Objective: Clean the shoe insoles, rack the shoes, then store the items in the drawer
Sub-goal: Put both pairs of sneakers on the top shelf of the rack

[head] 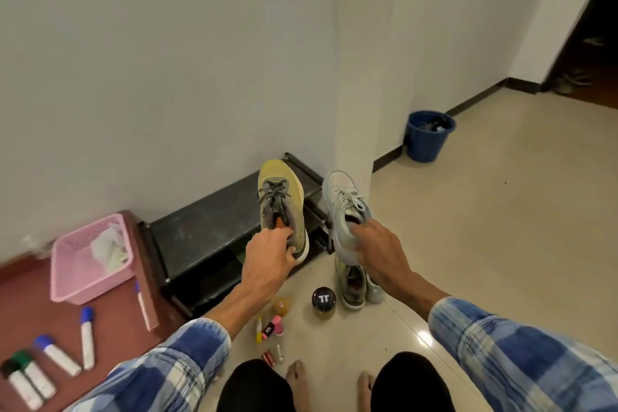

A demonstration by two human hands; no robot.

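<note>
Yellow shoe (281, 197) in left hand (267, 257) grip, white shoe (346, 211) in right hand (378, 251) grip, above black rack (207, 227)

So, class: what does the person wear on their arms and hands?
Both arms wear blue-and-white checked shirt sleeves: the left sleeve and right sleeve end short of the wrists. The left hand and right hand are bare: no gloves, rings or watch show.

Yellow shoe (282, 182), white shoe (341, 192), blk rack (207, 221), pink basket (77, 266), blue bin (426, 144), blue-plaid sleeves (508, 348).

Plain white walls (167, 60), glossy cream floor tiles (501, 244), blue bin (429, 140) beside a pillar (364, 77)
</note>
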